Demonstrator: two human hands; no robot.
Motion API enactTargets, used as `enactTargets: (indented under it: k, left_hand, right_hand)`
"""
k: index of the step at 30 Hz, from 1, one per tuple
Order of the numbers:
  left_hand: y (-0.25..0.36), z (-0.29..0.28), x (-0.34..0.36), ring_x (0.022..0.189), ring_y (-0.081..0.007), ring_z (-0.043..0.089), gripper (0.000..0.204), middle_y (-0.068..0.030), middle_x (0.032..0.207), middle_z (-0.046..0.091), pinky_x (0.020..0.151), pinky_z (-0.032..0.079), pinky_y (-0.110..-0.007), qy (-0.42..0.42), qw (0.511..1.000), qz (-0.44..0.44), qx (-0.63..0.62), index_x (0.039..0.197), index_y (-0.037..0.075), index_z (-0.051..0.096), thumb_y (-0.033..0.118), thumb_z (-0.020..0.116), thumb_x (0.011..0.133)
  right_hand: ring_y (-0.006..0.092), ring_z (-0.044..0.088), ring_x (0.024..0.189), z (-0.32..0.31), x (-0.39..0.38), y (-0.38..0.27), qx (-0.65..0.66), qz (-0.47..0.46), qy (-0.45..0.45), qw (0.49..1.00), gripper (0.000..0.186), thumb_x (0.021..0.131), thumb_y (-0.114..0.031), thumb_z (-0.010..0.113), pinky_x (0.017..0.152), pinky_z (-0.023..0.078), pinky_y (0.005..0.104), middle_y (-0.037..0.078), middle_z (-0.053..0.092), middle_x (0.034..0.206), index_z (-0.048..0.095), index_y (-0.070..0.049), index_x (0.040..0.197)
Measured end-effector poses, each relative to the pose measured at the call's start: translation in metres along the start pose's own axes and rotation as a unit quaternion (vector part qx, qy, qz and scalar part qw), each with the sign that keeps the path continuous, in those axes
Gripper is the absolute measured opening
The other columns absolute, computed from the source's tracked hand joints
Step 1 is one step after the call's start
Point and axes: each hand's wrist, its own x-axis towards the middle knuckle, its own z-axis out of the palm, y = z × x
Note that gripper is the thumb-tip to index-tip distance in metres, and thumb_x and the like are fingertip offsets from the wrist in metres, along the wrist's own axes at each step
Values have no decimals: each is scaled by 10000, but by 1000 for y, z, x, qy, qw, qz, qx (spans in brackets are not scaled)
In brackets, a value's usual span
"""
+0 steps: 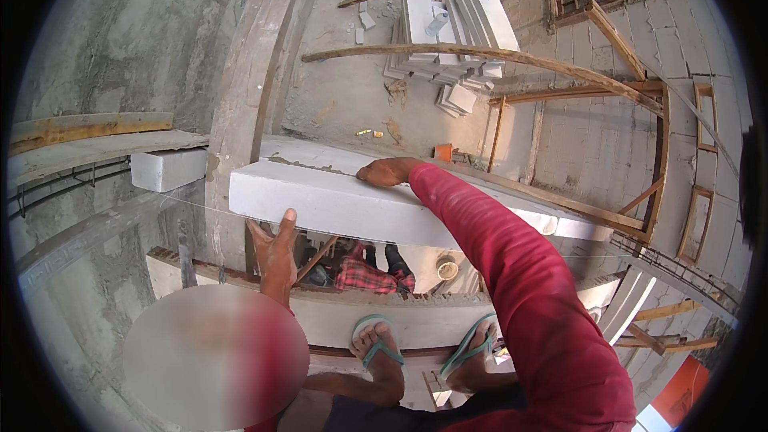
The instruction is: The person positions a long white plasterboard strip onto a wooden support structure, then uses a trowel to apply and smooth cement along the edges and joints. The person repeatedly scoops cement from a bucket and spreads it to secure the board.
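A long white lightweight building block [328,196] lies along the top of a wall in front of me, with mortar [308,166] along its far edge. My right hand [388,171] bends over that far edge, fingers curled down and partly hidden. At the block's left end, my left hand [276,254] grips from below, thumb up against the near face and fingers at the underside. A thin string [196,203] runs along the near side of the block.
My sandalled feet stand on a narrow plank [320,312] high above the floor. A concrete column [240,104] rises beside the block's left end. Wooden poles [480,50] cross beyond the wall. Below are stacked white blocks [492,20], an orange bucket [443,152] and checked red cloth [364,274].
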Motion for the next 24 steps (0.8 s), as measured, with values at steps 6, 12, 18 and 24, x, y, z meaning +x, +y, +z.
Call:
enactTargets:
  k: [6, 12, 18, 24]
  left_hand:
    - [-2, 0, 3, 1507, -323, 400, 1044, -162, 1634, 343, 1234, 356, -541, -1, 1000, -2, 15, 1697, 163, 40, 133, 786, 967]
    - [-4, -3, 2, 1483, -302, 441, 996, -145, 1605, 399, 1200, 414, -525, 29, 999, -15, 34, 1689, 152, 98, 149, 787, 970]
    - [-3, 1, 2, 1503, -295, 408, 977, -129, 1617, 391, 1224, 365, -550, 15, 1000, -11, 24, 1687, 157, 139, 181, 797, 965]
    - [-4, 5, -3, 1491, -305, 423, 987, -128, 1607, 404, 1227, 354, -571, 21, 999, -2, 43, 1683, 150, 161, 244, 813, 948]
  right_hand:
    - [413, 479, 1469, 1, -9, 9, 41, 8, -11, 999, 709, 1077, -514, 281, 1235, 345, 489, 240, 506, 1592, 505, -49, 1563]
    - [427, 487, 1452, -7, -33, 9, 44, -18, 14, 999, 669, 1085, -483, 267, 1217, 361, 485, 219, 516, 1589, 521, -67, 1544]
    - [402, 523, 1415, -2, -35, 40, 2, -39, 52, 998, 610, 1079, -414, 294, 1188, 383, 486, 212, 542, 1561, 499, -81, 1546]
    - [405, 559, 1373, 9, -46, 80, -16, -47, 82, 995, 595, 1063, -361, 340, 1165, 419, 471, 232, 571, 1518, 500, -41, 1538]
